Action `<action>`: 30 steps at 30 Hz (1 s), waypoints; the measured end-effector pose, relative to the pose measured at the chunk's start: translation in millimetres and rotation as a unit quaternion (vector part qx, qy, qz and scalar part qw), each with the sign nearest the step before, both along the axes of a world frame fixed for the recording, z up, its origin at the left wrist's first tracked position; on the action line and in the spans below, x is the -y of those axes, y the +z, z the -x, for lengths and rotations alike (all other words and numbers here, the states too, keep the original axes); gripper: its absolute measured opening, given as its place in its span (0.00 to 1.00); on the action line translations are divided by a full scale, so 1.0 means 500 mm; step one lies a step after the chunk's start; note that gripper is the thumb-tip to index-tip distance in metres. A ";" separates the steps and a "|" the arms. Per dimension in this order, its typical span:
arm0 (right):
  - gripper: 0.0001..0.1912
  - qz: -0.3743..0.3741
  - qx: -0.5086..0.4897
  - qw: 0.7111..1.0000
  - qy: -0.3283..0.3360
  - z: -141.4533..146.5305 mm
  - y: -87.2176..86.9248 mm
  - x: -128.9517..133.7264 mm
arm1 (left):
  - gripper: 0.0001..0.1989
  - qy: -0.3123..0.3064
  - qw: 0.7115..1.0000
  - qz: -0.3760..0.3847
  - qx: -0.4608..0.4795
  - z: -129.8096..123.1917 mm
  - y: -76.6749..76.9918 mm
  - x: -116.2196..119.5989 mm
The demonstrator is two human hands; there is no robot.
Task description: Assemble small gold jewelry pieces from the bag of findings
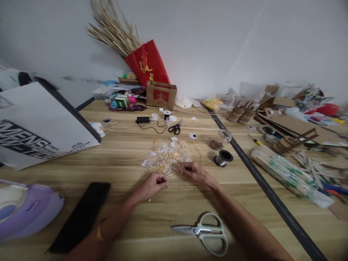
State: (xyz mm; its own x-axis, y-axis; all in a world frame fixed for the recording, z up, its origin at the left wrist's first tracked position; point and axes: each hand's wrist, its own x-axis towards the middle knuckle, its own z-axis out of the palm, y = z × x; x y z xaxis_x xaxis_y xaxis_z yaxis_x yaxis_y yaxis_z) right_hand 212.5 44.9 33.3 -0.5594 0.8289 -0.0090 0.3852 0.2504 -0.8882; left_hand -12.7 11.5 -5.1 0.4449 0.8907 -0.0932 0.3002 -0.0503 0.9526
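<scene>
My left hand [155,184] is closed in a pinch just above the table, in front of the pile. Something tiny and gold shows by its fingertips, too small to name. My right hand [194,172] has its thumb and fingers together at the right edge of a heap of small gold and silver jewelry findings [167,163]; whatever is in them is hidden. Clear plastic bags [152,158] lie among the findings. A short fine chain [187,189] rests on the wood below my right hand, and a longer gold chain [200,154] curves beyond it.
Light-handled scissors [210,232] lie nearest me, with black scissors [176,127] farther back. A wire spool [223,158] and a cup of beads [216,144] stand right of the pile. A black phone-like slab [81,217] and a white box [49,127] are at left; wrapped sticks [282,174] lie at right.
</scene>
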 end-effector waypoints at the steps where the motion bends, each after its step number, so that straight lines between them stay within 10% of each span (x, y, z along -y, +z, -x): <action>1: 0.14 -0.010 0.003 1.000 -0.023 -0.007 0.004 -0.007 | 0.08 -0.004 1.000 0.003 -0.001 0.001 0.001 -0.001; 8: 0.09 -0.068 0.041 0.991 -0.109 -0.042 0.039 -0.024 | 0.11 -0.038 0.996 0.074 0.024 0.004 0.021 -0.001; 19: 0.12 -0.056 0.094 0.980 0.165 0.015 0.011 0.029 | 0.11 -0.037 0.993 0.103 0.052 0.000 0.028 0.002; 30: 0.07 -0.095 0.112 0.972 0.182 0.027 -0.016 0.031 | 0.12 -0.042 0.993 0.099 0.050 0.000 0.034 0.004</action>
